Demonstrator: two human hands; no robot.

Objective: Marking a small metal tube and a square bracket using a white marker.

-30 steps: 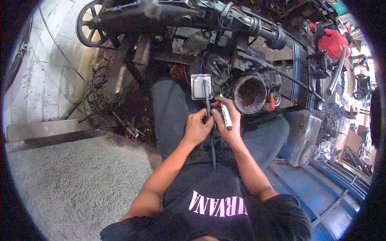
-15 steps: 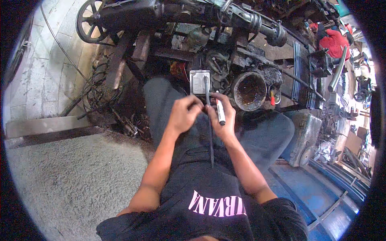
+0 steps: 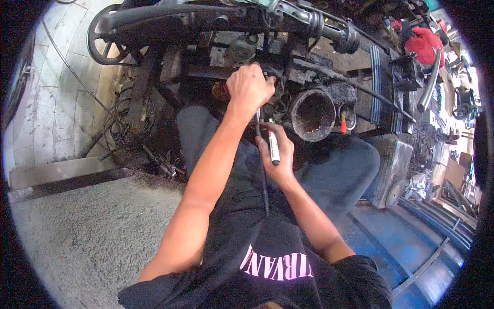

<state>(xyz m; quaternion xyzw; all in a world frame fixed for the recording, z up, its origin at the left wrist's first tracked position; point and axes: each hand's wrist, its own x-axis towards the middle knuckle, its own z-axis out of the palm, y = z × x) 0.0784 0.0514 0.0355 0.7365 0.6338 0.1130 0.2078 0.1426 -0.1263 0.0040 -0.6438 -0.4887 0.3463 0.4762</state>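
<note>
A white marker pen with a black end lies along my right hand, held in its curled fingers. Between my right thumb and fingers runs a thin dark rod, its near end against my shirt. My left hand is farther out, closed in a fist near the rod's far end; what it grips is hidden behind the knuckles. The silver rectangular metal piece cannot be seen now.
A round bowl with dark residue stands right of my hands, beside a red-handled tool. Greasy machinery with a spoked wheel spans the far side. A dented metal case sits right of my knee. A person in red is far right.
My left hand has moved away from me, from beside the right hand to the rod's far end. The silver metal piece has gone out of sight. My right hand keeps the marker.
</note>
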